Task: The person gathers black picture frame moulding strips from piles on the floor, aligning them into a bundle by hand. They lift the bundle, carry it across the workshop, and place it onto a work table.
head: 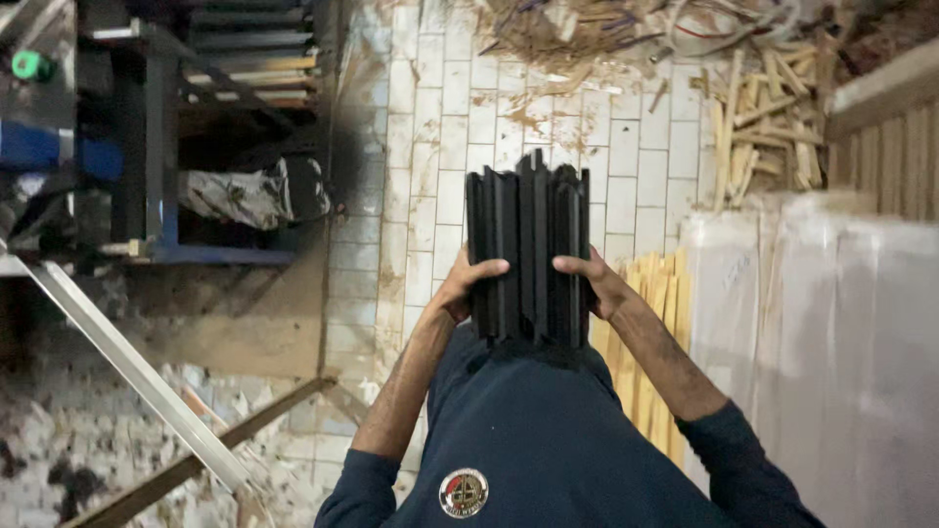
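Note:
I hold a bundle of several black strips (528, 249) upright against my chest, their ends uneven at the top. My left hand (468, 286) clasps the bundle's left side, fingers curled over its front. My right hand (590, 279) grips the right side, thumb across the front. The lower end of the bundle rests against my dark blue sweater (533, 440).
White tiled floor (445, 147) below, stained brown. A heap of wood offcuts (763, 117) lies at the top right. Pale wooden slats (657, 293) stand beside a plastic-wrapped stack (831, 332) on the right. A dark metal frame (156, 147) and a white bar (127, 362) are on the left.

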### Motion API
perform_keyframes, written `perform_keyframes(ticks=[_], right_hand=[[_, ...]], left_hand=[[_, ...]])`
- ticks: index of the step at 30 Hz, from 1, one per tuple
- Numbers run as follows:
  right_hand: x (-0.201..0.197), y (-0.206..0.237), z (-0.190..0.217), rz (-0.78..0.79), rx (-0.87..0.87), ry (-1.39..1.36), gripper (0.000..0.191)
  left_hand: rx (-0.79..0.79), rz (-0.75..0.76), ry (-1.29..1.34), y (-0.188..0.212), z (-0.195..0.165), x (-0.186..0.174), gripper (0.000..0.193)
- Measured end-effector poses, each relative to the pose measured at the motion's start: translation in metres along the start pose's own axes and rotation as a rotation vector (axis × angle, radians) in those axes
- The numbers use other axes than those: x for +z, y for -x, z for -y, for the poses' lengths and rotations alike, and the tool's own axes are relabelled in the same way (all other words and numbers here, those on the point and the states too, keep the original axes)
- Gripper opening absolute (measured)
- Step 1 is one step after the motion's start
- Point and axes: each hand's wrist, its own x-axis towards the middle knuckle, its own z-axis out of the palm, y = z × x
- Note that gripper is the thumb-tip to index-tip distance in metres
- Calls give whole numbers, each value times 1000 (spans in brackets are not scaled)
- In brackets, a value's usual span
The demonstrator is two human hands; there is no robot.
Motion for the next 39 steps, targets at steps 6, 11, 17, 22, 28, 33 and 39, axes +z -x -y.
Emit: perform_keyframes(ticks=[6, 11, 17, 22, 28, 33, 39], right_hand=[[-9, -164, 113, 143, 142, 88, 81], [-1, -307, 210, 206, 154, 103, 81], [3, -436, 358, 141, 123, 79, 75], [-20, -567, 450, 113, 40, 25, 71], [-42, -748, 568, 129, 92, -102, 70], [0, -874, 703, 146, 124, -4, 73], [38, -1023, 808, 248, 222, 47, 71]], left_hand=[[110, -135, 136, -130, -58, -42, 75], [147, -176, 150, -254, -148, -81, 76], [89, -101, 92, -414, -295, -90, 79], [195, -18, 57, -550, -396, -109, 84], [175, -29, 42, -732, -522, -142, 80], [297, -128, 55, -827, -650, -161, 90], [202, -196, 226, -939, -747, -227, 75]])
